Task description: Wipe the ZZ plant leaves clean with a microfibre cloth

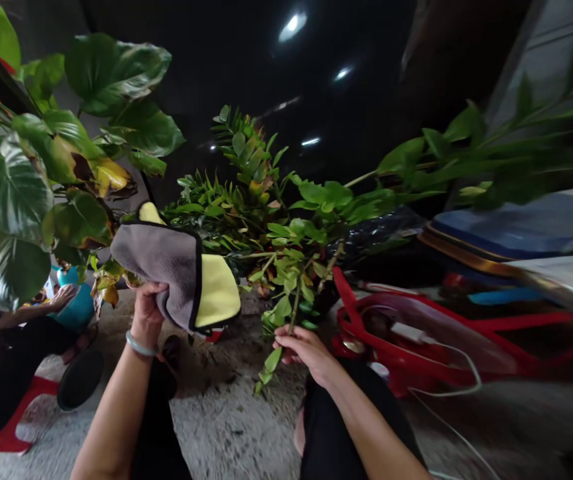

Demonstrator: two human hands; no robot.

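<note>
A gray and yellow cloth [159, 250] with black edging is at left of center, raised above the floor, its yellow side showing where it folds over at the right. The person's left hand [149, 303], with a pale bangle [141, 345] at the wrist, grips the cloth at its lower edge, thumb and fingers closed on the fabric. To the right of the cloth, a leafy green stem [295, 310] slants down toward the person, and the right hand [302, 348] has it pinched between thumb and fingers near its lower end, with a few leaves hanging below. Behind both hands spreads a dense green plant [246, 200] with some yellowed and brown leaves, against a dark, glossy surface [351, 113] with bright reflections. At the left, a plant with broad, shiny leaves [111, 73] has yellow and brown patches. Below it, a seated co-worker [13, 353] has a hand near a teal container [73, 303], beside a dark bucket [82, 380] and a red stool [29, 410]. To the right of the person's knees [356, 413], a red plastic basket [446, 333] holds a white object [409, 332] with a cable, on rough gray floor [236, 427].
</note>
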